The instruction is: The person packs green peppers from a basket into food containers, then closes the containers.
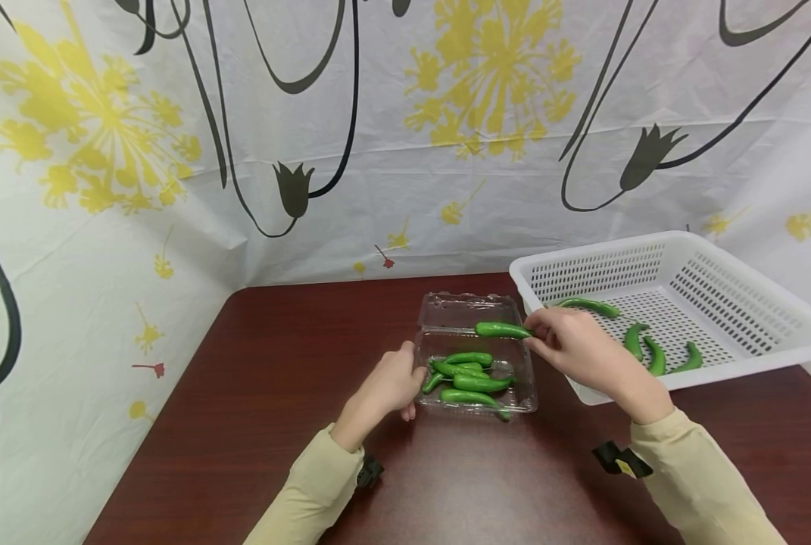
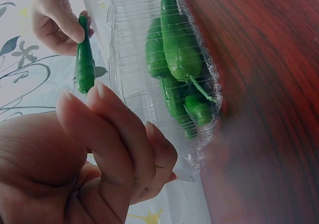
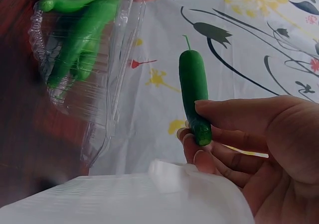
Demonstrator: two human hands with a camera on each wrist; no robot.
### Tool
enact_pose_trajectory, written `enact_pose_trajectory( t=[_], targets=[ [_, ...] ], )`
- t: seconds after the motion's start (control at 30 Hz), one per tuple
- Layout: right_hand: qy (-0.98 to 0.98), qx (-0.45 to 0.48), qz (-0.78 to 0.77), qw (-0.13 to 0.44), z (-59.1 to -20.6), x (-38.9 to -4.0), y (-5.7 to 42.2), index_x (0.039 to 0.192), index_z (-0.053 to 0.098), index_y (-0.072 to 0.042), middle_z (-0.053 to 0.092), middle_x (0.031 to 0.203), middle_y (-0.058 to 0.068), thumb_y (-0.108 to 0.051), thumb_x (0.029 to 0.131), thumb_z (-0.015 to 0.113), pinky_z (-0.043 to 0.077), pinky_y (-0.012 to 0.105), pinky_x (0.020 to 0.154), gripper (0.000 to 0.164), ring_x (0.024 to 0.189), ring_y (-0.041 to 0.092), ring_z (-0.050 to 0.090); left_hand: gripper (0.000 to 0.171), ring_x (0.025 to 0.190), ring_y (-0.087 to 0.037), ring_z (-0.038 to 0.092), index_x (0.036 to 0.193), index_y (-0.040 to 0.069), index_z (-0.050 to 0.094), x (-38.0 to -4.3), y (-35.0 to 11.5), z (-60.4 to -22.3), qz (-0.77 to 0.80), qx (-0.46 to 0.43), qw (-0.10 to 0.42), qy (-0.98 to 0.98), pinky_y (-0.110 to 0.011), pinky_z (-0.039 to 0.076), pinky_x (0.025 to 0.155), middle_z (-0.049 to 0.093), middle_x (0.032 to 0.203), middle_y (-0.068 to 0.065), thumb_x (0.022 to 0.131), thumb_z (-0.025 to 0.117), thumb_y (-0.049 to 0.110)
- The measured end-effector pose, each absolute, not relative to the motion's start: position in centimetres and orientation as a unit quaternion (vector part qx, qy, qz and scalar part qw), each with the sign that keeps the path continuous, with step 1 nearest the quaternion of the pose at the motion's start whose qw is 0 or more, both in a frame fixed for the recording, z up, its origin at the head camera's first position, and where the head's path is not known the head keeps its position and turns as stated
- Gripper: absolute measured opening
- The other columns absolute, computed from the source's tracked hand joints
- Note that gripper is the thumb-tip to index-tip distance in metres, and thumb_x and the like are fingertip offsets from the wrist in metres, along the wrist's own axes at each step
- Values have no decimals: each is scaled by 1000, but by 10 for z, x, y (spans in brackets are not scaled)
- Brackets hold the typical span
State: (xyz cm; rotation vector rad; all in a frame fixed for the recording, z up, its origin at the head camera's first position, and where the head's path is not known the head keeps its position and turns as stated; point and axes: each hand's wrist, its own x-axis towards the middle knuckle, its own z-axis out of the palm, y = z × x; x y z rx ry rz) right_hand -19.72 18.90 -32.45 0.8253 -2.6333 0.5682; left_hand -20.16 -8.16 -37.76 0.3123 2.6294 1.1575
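A green chili pepper [image 1: 503,330] is pinched at one end between the thumb and fingers of my right hand [image 1: 575,344], held above the hinge side of a clear plastic clamshell box [image 1: 531,386]. Several green peppers [image 1: 483,383] lie inside the box, its lid [image 1: 469,312] folded back. At the box's left wall is my left hand [image 1: 391,382], fingers loosely bent and nothing gripped in them. The left wrist view shows its fingertips [image 2: 99,92] beside the clear wall, with peppers [image 2: 182,55] visible through it.
A white perforated basket [image 1: 739,363] stands on the right, its near left corner beside the box. Several green peppers [image 1: 656,356] lie in it. Both stand on a dark red-brown table [image 1: 296,341], backed by a patterned white cloth [image 1: 391,189].
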Motion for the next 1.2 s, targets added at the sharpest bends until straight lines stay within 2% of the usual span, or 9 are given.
enact_pose_trajectory(
  t=[0.67,1.2],
  targets=[
    [-917,305,198,161,-330,-197,183,88,64,-4,54,69,-7,-6,77,70,43,25,54,12,61,8,50,27,34,-18,56,116,-5,42,-201,-81,-377,394,106,125,904,-37,50,40,57,58,-11,93,47,10],
    [-918,307,206,142,-337,-198,176,89,64,-4,53,68,-8,-6,77,70,43,23,53,13,59,4,48,24,33,-18,55,112,-4,43,-201,-82,-376,396,105,124,904,-37,50,40,59,59,-15,93,47,10]
  ],
)
